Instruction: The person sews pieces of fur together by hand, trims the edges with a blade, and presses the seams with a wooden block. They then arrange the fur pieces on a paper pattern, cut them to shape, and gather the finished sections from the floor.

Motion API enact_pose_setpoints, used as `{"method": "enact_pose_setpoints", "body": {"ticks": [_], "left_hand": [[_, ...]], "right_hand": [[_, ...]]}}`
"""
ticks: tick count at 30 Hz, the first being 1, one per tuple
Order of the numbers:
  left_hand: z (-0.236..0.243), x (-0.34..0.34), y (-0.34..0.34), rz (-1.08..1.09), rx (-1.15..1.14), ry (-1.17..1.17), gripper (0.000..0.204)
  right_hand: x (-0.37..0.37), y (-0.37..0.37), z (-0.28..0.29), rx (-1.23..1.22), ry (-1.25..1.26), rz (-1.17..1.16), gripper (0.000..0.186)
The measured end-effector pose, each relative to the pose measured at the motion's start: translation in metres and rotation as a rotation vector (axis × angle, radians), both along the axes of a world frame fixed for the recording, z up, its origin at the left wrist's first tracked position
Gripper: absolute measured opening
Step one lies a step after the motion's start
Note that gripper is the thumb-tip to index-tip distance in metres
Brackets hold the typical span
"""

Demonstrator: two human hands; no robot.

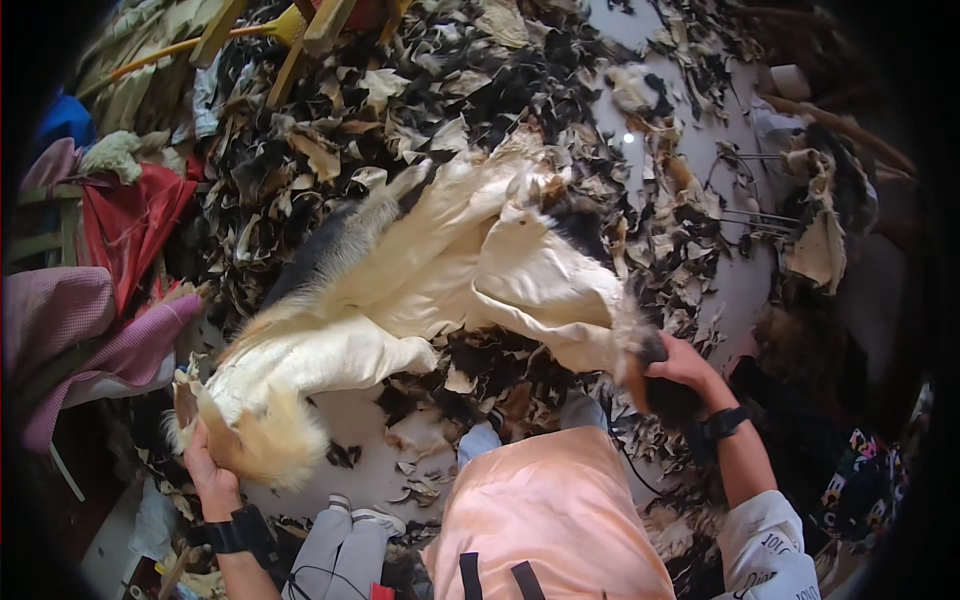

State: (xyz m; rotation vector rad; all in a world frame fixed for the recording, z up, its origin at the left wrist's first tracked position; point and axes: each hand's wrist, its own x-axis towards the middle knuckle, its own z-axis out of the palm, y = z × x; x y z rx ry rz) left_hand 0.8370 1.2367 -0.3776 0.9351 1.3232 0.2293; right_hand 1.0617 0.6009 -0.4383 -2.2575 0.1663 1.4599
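A large animal pelt (440, 235) stretches between my two hands, its cream skin side mostly upward and folded in places. Tan, grey and black fur shows along its edges. My left hand (210, 470) grips a tan furry end at the lower left, fingers partly hidden beneath it. At the right, my right hand (685, 365) is closed on a dark brown and black furry end. The pelt's middle sags over scraps below; its far end reaches toward the top centre.
Fur and hide scraps (400, 130) cover much of the pale floor (735, 85). Wooden legs (325, 25) stand at the top left. Red cloth (140, 225) and pink checked fabric (60, 320) lie left. Metal prongs (760, 220) stick out at right. Someone's grey-trousered legs (335, 550) are near my left arm.
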Motion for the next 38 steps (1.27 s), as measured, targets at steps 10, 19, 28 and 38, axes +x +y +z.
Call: {"method": "enact_pose_setpoints", "body": {"ticks": [10, 19, 28, 38], "left_hand": [[0.050, 0.018, -0.138, -0.352, 0.121, 0.074, 0.038], [0.039, -0.002, -0.169, -0.298, -0.085, 0.044, 0.044], [0.028, -0.002, -0.157, -0.511, -0.148, 0.088, 0.046], [-0.007, -0.047, -0.165, -1.382, -0.122, 0.178, 0.057]], "right_hand": [[-0.073, 0.244, -0.002, 0.524, 0.099, -0.065, 0.059], [-0.134, 0.322, 0.019, 0.844, 0.196, -0.043, 0.064], [-0.144, 0.317, -0.029, 0.932, 0.461, -0.579, 0.033], [-0.102, 0.297, -0.126, 0.722, 0.902, -0.462, 0.097]]}}
